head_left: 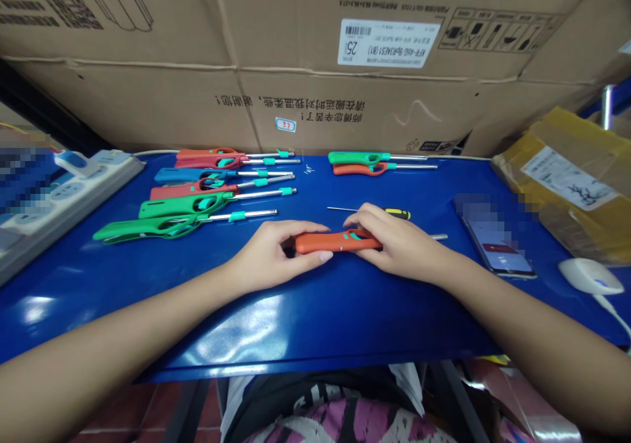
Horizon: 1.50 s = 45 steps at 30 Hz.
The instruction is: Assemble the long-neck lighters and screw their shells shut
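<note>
An orange long-neck gas lighter (320, 242) lies crosswise between my two hands, low over the blue table. My left hand (273, 252) is closed around its butt end, thumb along the near side. Around the trigger end, my right hand (389, 239) is closed too, and the metal tip pokes out to its right. Just beyond the right hand lies a screwdriver (397, 213) with a yellow and black handle, its thin shaft pointing left. To the left, several lighters in green, blue and red form a column, the nearest a green lighter (148, 229).
A green lighter (352, 158) and another orange lighter (357, 168) lie at the back. The large cardboard box (276, 35) walls off the far side. A power strip (64, 193) runs along the left; a phone (493, 239), white device (590, 275) and taped carton (566, 186) stand right.
</note>
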Motion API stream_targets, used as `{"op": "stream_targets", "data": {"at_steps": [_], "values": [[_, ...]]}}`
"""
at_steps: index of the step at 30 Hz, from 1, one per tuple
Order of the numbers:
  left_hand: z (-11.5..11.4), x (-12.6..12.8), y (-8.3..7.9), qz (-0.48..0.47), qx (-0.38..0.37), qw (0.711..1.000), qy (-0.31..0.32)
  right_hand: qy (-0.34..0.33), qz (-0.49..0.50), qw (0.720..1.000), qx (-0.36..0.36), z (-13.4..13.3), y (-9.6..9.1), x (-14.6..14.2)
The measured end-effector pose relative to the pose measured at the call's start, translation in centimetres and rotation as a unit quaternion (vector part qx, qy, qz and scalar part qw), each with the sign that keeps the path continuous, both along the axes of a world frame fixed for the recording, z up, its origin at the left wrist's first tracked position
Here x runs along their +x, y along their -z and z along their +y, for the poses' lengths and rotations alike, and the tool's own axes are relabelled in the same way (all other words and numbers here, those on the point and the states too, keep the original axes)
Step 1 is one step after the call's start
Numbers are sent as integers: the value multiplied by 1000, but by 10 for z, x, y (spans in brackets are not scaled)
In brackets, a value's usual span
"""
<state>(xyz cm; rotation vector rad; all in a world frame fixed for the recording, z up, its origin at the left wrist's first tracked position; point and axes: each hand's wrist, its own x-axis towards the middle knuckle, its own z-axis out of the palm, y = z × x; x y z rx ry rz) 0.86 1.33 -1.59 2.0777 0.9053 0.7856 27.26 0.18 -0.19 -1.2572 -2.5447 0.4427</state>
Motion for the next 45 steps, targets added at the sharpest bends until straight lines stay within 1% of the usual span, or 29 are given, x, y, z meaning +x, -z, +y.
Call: {"op": "stream_targets", "data": {"at_steps": [2, 6, 10, 12, 15, 20, 22, 25, 28, 30, 33, 35, 37, 39, 41, 42, 45], "values": [[0, 0, 1, -12, -13, 1000, 2, 0, 1, 1000, -10, -1, -2, -1], [1, -1, 1, -31, 30, 999, 15, 1, 31, 999, -27, -2, -5, -3], [2, -1, 2, -31, 57, 998, 21, -3, 50, 999, -5, 1, -4, -3], [2, 0, 3, -31, 53, 998, 4, -8, 59, 998, 12, 2, -3, -3], [3, 0, 2, -34, 26, 999, -23, -22, 71, 997, 21, 2, -2, -3], [1, -1, -3, -29, 17, 999, -17, -44, 80, 996, 3, 0, -4, -3], [-1, -1, -5, -24, 31, 999, -17, -55, 91, 994, -1, 0, -5, -2], [-4, -1, -7, -29, 85, 996, -18, -59, 98, 993, 4, -1, -8, -1], [-2, -2, -5, -30, 138, 990, -18, -46, 78, 996, 9, -1, -11, 0], [2, -3, -2, -19, 167, 986, -2, -39, 55, 998, 16, -1, -14, 1], [8, -7, 2, 13, 206, 978, 32, -20, 28, 997, 65, 2, -17, 6], [11, -9, 3, 43, 218, 974, 49, 13, 22, 994, 109, 6, -18, 13], [11, -9, 2, 62, 222, 971, 66, 63, -1, 989, 132, 12, -20, 23], [10, -9, 1, 66, 222, 970, 77, 100, -60, 987, 108, 19, -20, 34], [9, -8, -1, 64, 221, 970, 78, 108, -91, 988, 56, 23, -19, 41], [8, -7, -2, 64, 221, 970, 76, 104, -93, 989, 44, 25, -18, 43], [6, -6, -4, 74, 224, 969, 70, 111, -81, 990, 41, 26, -14, 39]]}}
